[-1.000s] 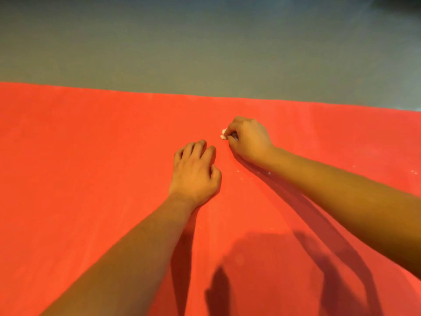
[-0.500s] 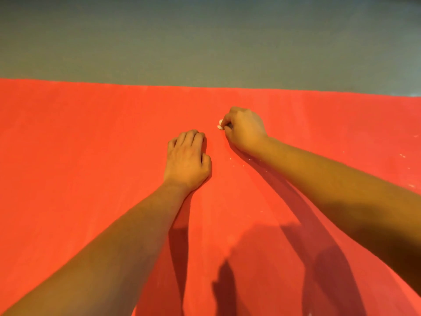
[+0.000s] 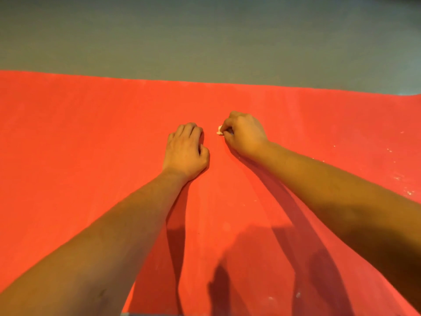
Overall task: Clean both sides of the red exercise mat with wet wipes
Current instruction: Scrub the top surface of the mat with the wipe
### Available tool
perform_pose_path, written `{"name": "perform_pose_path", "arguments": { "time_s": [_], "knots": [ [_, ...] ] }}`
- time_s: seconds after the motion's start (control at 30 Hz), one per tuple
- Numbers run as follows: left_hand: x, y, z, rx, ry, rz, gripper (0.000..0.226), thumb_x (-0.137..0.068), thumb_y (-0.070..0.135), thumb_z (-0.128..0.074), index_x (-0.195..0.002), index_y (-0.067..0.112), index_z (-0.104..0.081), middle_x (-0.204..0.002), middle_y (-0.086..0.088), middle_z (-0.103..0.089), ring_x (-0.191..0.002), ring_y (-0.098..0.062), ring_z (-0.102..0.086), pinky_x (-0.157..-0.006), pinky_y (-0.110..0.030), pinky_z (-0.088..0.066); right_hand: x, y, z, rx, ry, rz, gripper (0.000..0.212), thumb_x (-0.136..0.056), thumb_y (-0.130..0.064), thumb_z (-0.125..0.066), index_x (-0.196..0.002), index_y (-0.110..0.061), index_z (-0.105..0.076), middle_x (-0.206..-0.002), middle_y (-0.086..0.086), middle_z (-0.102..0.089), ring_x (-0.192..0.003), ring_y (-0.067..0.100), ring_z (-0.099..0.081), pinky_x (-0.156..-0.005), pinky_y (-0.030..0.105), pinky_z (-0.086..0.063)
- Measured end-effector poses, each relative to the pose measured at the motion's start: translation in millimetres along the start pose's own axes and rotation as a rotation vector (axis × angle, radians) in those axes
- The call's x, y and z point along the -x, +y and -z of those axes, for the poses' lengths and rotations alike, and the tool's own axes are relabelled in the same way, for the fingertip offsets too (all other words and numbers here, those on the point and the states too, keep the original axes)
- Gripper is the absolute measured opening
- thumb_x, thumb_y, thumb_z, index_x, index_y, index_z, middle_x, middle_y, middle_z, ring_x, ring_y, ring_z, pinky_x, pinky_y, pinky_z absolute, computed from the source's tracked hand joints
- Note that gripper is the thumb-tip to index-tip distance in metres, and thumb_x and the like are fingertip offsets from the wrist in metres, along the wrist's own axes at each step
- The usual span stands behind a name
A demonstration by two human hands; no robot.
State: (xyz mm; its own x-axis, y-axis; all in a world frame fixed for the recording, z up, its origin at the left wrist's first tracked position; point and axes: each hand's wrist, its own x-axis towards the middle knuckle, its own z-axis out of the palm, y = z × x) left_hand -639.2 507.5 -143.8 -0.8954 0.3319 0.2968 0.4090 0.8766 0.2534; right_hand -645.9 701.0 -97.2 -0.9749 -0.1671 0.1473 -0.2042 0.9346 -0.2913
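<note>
The right hand (image 3: 245, 135) is pinched round a small wadded wipe (image 3: 219, 130), pressed down at its 9 o'clock, likely for scrubbing. The left hand (image 3: 185, 151), at 8 o'clock, is laid palm-down, fingers bent, empty, apparently steadying the mat (image 3: 91, 144), which is spread over grey floor (image 3: 205, 42).

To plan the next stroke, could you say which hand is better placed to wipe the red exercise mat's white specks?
Likely the right hand: it pinches the small white wet wipe, and the specks lie on its side; the left hand rests on the mat.
</note>
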Motion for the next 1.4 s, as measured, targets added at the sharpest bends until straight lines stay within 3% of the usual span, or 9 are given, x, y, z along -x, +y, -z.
{"name": "perform_pose_path", "arguments": {
  "time_s": [0.13, 0.37, 0.6, 0.7, 0.8, 1.07, 1.13, 1.3, 1.4],
  "knots": [
    [0.2, -1.3, -1.2, 0.011, 0.013, -0.014, 0.035, -0.081, 0.031, -0.046, -0.110, 0.017, -0.061, -0.121, 0.000, -0.057, -0.114, -0.026, -0.051, -0.087, -0.046, -0.044, 24.8, -16.5, -2.7, -0.006, 0.024, -0.027, 0.020, -0.085, -0.018, -0.058, -0.091, -0.025, -0.075, -0.095, -0.003, -0.065, -0.088, 0.026, -0.065, -0.068, 0.038, -0.051],
    [-0.2, -1.1, -3.8, 0.015, 0.025, 0.000, 0.037, -0.079, 0.031, -0.048, -0.111, 0.019, -0.062, -0.119, -0.001, -0.058, -0.114, -0.028, -0.052, -0.087, -0.047, -0.044, 122.8, -33.3, 4.8, -0.045, -0.062, 0.274, 0.018, -0.092, -0.025, -0.055, -0.098, -0.024, -0.071, -0.090, -0.002, -0.056, -0.086, 0.023, -0.058, -0.065, 0.037, -0.046],
    [0.6, -2.2, -1.5, 0.050, 0.033, -0.038, 0.035, -0.079, 0.029, -0.052, -0.111, 0.019, -0.063, -0.118, -0.003, -0.056, -0.112, -0.028, -0.051, -0.083, -0.044, -0.047, 25.8, -7.6, 0.3, 0.120, -0.003, 0.018, 0.022, -0.085, -0.019, -0.058, -0.094, -0.025, -0.076, -0.094, 0.002, -0.065, -0.088, 0.032, -0.066, -0.066, 0.037, -0.048],
    [0.5, -3.2, -0.4, 0.043, 0.014, -0.039, 0.030, -0.079, 0.029, -0.053, -0.106, 0.021, -0.064, -0.111, -0.002, -0.056, -0.105, -0.028, -0.053, -0.081, -0.046, -0.047, 29.6, -17.8, 1.7, 0.149, -0.028, -0.014, 0.022, -0.086, -0.017, -0.057, -0.093, -0.022, -0.076, -0.094, 0.004, -0.065, -0.086, 0.034, -0.065, -0.064, 0.036, -0.043],
    [0.9, -3.7, 1.3, 0.032, -0.007, -0.053, 0.026, -0.080, 0.029, -0.051, -0.100, 0.019, -0.064, -0.108, -0.003, -0.059, -0.099, -0.029, -0.054, -0.078, -0.048, -0.048, 73.3, -36.6, 6.7, 0.109, -0.066, 0.050, 0.021, -0.088, -0.018, -0.057, -0.094, -0.024, -0.075, -0.092, 0.002, -0.063, -0.083, 0.033, -0.065, -0.062, 0.038, -0.047],
    [17.6, 7.1, 13.0, -0.014, -0.158, -0.025, 0.043, -0.087, 0.035, -0.034, -0.110, 0.016, -0.066, -0.115, -0.006, -0.061, -0.108, -0.031, -0.055, -0.085, -0.048, -0.052, 206.3, -72.9, 18.1, -0.005, -0.165, 0.321, 0.010, -0.091, -0.023, -0.060, -0.096, -0.024, -0.068, -0.089, -0.003, -0.056, -0.084, 0.024, -0.060, -0.061, 0.039, -0.050],
    [23.1, 10.1, 23.8, -0.028, -0.219, -0.022, 0.039, -0.090, 0.036, -0.040, -0.113, 0.018, -0.065, -0.117, -0.006, -0.060, -0.111, -0.030, -0.055, -0.085, -0.046, -0.052, 190.9, -70.0, 17.2, 0.029, -0.163, 0.284, 0.014, -0.089, -0.022, -0.060, -0.097, -0.027, -0.071, -0.090, -0.004, -0.057, -0.086, 0.024, -0.062, -0.061, 0.037, -0.050],
    [57.8, 23.9, 48.2, -0.060, -0.338, -0.038, 0.034, -0.091, 0.041, -0.054, -0.118, 0.021, -0.064, -0.120, -0.004, -0.058, -0.115, -0.028, -0.055, -0.089, -0.044, -0.052, 132.6, -62.9, 17.3, 0.107, -0.107, -0.018, 0.022, -0.089, -0.018, -0.057, -0.098, -0.024, -0.076, -0.096, 0.002, -0.064, -0.090, 0.032, -0.066, -0.067, 0.037, -0.050],
    [80.1, 31.1, 56.0, -0.052, -0.379, -0.028, 0.038, -0.090, 0.045, -0.059, -0.120, 0.022, -0.064, -0.123, -0.003, -0.057, -0.118, -0.027, -0.053, -0.092, -0.042, -0.051, 142.1, -70.9, 17.4, 0.116, -0.135, -0.046, 0.022, -0.088, -0.017, -0.057, -0.098, -0.022, -0.075, -0.098, 0.004, -0.065, -0.090, 0.033, -0.066, -0.067, 0.037, -0.049]
  ]
}}
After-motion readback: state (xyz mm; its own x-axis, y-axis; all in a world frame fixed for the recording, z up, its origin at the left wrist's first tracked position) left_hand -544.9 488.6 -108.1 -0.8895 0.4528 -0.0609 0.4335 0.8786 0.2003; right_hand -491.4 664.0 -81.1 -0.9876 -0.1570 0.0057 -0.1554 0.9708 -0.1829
